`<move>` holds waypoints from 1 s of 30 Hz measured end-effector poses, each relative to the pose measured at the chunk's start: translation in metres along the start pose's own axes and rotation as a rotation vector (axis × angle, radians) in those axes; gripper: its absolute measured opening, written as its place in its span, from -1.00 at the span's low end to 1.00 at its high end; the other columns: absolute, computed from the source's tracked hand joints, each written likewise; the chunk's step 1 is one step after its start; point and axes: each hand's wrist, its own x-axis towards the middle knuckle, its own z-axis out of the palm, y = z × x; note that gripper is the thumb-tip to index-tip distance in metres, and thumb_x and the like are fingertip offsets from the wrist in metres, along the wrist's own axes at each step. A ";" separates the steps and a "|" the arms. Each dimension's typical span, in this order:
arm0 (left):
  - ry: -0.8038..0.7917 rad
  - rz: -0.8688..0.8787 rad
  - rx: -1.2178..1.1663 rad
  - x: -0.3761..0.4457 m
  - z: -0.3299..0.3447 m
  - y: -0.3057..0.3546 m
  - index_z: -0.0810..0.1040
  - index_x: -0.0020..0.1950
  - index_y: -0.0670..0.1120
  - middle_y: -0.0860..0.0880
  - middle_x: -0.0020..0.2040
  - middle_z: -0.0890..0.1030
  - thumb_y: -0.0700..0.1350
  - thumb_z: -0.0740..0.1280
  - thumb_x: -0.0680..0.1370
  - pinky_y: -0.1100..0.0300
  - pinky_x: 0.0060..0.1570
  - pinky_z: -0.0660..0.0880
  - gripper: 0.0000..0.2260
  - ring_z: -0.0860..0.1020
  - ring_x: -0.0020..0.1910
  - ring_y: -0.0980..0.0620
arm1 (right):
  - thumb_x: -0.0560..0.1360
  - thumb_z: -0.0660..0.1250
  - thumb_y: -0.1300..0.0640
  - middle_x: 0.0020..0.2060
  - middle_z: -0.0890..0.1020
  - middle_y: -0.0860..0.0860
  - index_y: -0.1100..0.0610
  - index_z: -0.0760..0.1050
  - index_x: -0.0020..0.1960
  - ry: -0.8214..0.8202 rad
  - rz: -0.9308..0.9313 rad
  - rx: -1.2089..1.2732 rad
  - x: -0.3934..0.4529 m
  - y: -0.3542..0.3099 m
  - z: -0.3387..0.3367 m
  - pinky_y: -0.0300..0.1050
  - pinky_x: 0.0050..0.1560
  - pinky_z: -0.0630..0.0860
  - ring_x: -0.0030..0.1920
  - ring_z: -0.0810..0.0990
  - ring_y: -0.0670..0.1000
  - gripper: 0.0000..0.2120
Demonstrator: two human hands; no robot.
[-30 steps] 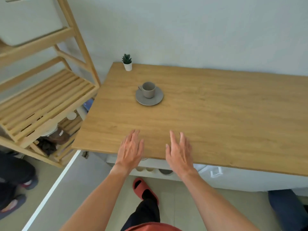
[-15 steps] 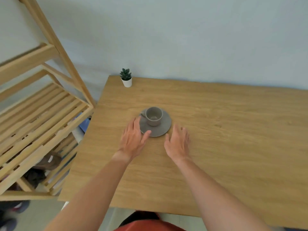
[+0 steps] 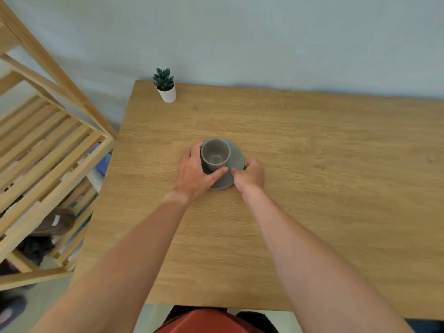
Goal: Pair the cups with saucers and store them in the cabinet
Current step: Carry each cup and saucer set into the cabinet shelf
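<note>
A grey cup (image 3: 215, 153) stands upright on a grey saucer (image 3: 236, 156) near the middle of the wooden table (image 3: 312, 188). My left hand (image 3: 192, 173) wraps round the cup's left side, fingers behind it and thumb in front. My right hand (image 3: 249, 175) pinches the saucer's near right rim with curled fingers. The cup is empty inside. Its handle is hidden by my left hand.
A small potted succulent (image 3: 165, 85) stands at the table's far left corner by the wall. A slatted wooden shelf rack (image 3: 48, 150) stands to the left of the table, with dark items on its lower level.
Both hands moved forward from the table's near edge to the cup and saucer and closed on them. The camera moved closer and looks more steeply down.
</note>
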 end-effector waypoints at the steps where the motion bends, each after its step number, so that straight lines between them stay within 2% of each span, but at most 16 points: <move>1: -0.001 0.006 -0.012 -0.001 -0.001 0.000 0.33 0.33 0.02 0.06 0.23 0.49 0.28 0.47 0.33 -0.04 0.24 0.43 -0.30 0.44 0.23 0.03 | 0.47 0.45 0.11 -0.05 0.62 0.04 0.09 0.46 0.01 -0.005 0.001 0.001 0.000 0.000 -0.001 0.09 0.04 0.59 -0.03 0.61 0.11 -0.80; 3: 0.005 0.001 -0.033 -0.005 -0.003 0.002 0.34 0.31 0.04 0.11 0.19 0.50 0.26 0.49 0.32 -0.05 0.23 0.43 -0.32 0.46 0.21 0.03 | 0.50 0.42 0.13 -0.05 0.61 0.03 0.11 0.46 0.03 -0.020 -0.021 0.007 -0.001 0.003 -0.005 0.05 0.00 0.58 -0.05 0.59 0.08 -0.82; 9: 0.028 -0.087 -0.151 -0.045 0.004 0.009 0.34 0.30 0.08 0.12 0.18 0.55 0.31 0.52 0.25 -0.03 0.21 0.47 -0.26 0.50 0.20 0.03 | 0.55 0.34 0.17 -0.02 0.60 0.02 0.11 0.40 0.07 -0.133 -0.178 0.061 -0.013 0.033 -0.031 0.02 0.05 0.56 0.00 0.59 0.04 -0.85; 13: 0.058 -0.029 -0.127 -0.085 0.011 0.027 0.37 0.31 -0.01 0.09 0.20 0.51 0.20 0.57 0.27 0.13 0.24 0.37 -0.28 0.40 0.19 0.10 | 0.57 0.31 0.21 -0.03 0.63 0.00 0.08 0.36 0.05 -0.137 -0.247 0.123 -0.037 0.066 -0.052 -0.05 0.02 0.54 -0.01 0.62 0.00 -0.86; 18: 0.121 0.025 -0.108 -0.143 0.019 0.047 0.39 0.29 -0.06 0.17 0.15 0.43 0.21 0.56 0.26 0.15 0.17 0.37 -0.27 0.28 0.09 0.27 | 0.56 0.31 0.23 -0.03 0.64 -0.02 0.05 0.37 0.04 -0.113 -0.253 0.178 -0.075 0.109 -0.070 -0.06 0.02 0.56 0.00 0.63 -0.01 -0.85; 21: 0.149 0.048 -0.081 -0.180 0.024 0.056 0.39 0.28 -0.07 0.17 0.14 0.42 0.30 0.49 0.26 0.20 0.11 0.34 -0.27 0.29 0.11 0.21 | 0.55 0.32 0.24 -0.02 0.63 0.05 0.05 0.36 0.00 -0.091 -0.262 0.195 -0.098 0.132 -0.081 -0.16 -0.11 0.49 -0.04 0.62 0.00 -0.84; 25: 0.185 0.027 -0.063 -0.232 0.031 0.070 0.41 0.26 -0.07 0.18 0.12 0.43 0.29 0.48 0.25 0.24 0.09 0.29 -0.28 0.29 0.08 0.18 | 0.55 0.33 0.23 -0.04 0.63 0.10 0.07 0.36 -0.01 -0.097 -0.249 0.195 -0.134 0.173 -0.096 -0.15 -0.14 0.46 -0.07 0.61 0.05 -0.84; 30: 0.167 0.008 -0.051 -0.307 0.042 0.081 0.38 0.27 -0.06 0.13 0.14 0.46 0.28 0.48 0.27 0.29 0.12 0.23 -0.28 0.39 0.14 0.04 | 0.55 0.32 0.25 -0.06 0.64 0.10 0.03 0.37 -0.02 -0.123 -0.244 0.226 -0.181 0.225 -0.114 -0.12 -0.13 0.50 -0.05 0.63 0.07 -0.84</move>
